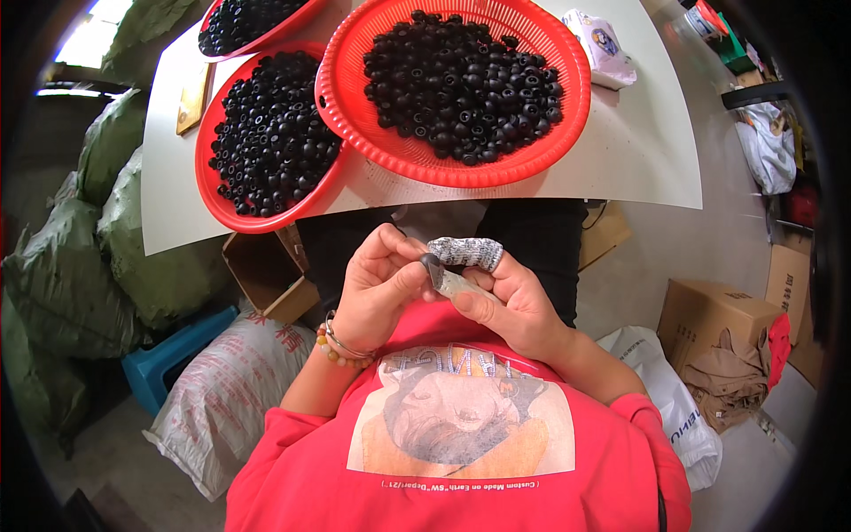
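My left hand [383,282] pinches a small round black part [428,262] between thumb and fingertips, in front of my chest. My right hand [519,306] is closed around a short knife-like tool [459,285] with a pale, wrapped-looking grip. The tool's dark end meets the black part; its exact shape is hard to make out. A grey-and-white knitted finger sleeve [466,253] covers my right index finger, which reaches across above the tool. Beyond my hands, a large red basket [452,173] on the table holds a heap of similar black parts.
Two more red containers, a front basin [206,173] and a rear one [266,40], hold black parts on the white table [634,168]. A tissue pack [603,53] lies at right. Below are cardboard boxes [714,315], sacks [235,390] and a blue stool [168,363].
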`<action>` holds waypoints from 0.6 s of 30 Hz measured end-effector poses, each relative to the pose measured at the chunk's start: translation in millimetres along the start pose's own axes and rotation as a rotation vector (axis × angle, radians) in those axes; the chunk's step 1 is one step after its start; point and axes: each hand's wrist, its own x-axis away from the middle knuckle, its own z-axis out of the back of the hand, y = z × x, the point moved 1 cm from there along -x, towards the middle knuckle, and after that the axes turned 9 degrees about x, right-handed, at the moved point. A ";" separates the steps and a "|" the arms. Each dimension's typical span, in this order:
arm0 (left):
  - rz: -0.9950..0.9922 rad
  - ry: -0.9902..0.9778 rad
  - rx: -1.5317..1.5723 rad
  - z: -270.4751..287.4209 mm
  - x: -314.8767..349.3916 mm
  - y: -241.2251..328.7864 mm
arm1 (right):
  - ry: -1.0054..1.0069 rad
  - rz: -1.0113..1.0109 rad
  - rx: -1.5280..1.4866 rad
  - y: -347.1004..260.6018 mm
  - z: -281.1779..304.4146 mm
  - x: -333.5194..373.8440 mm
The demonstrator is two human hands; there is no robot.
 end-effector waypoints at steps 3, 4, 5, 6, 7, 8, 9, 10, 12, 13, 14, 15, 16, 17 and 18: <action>-0.031 0.010 -0.054 -0.3 0.1 -0.4 | 0.006 -0.008 0.024 0.8 1.1 0.2; -0.039 0.014 -0.073 -1.1 0.0 -0.3 | 0.010 -0.013 0.039 1.1 1.5 0.3; -0.046 0.018 -0.092 -1.8 0.0 -0.3 | 0.020 -0.012 0.030 1.3 1.1 0.3; -0.055 0.028 -0.107 -2.3 0.0 -0.5 | 0.030 -0.011 0.020 1.6 0.2 0.1; -0.063 0.038 -0.123 -2.7 0.2 -0.7 | 0.040 -0.009 0.011 1.8 -0.5 -0.1; -0.071 0.048 -0.139 -2.8 0.3 -1.0 | 0.041 -0.007 0.006 2.2 -0.4 -0.4; -0.077 0.045 -0.146 -2.1 0.3 -1.2 | 0.043 -0.004 0.002 2.7 -0.2 -1.0; -0.083 0.043 -0.153 -0.5 0.4 -1.7 | 0.045 0.000 -0.003 3.3 -0.1 -1.4; -0.091 0.042 -0.159 1.5 0.1 -2.8 | 0.057 0.009 0.002 4.5 -0.7 -2.0; -0.092 0.042 -0.157 2.2 -0.2 -3.4 | 0.064 0.014 0.005 4.8 -0.7 -2.2; -0.093 0.042 -0.155 2.4 -0.6 -3.6 | 0.067 0.000 0.005 5.0 0.2 -2.7; -0.088 0.040 -0.179 1.9 -0.4 -3.8 | 0.070 -0.013 0.004 5.3 1.6 -3.1; -0.083 0.038 -0.204 1.2 -0.3 -3.8 | 0.072 -0.027 0.003 5.6 2.3 -3.2; -0.078 0.035 -0.228 0.8 -0.3 -3.9 | 0.085 -0.026 -0.003 5.6 1.9 -3.1; -0.076 0.021 -0.192 2.1 -0.8 -4.4 | 0.097 -0.027 -0.009 5.1 0.6 -3.2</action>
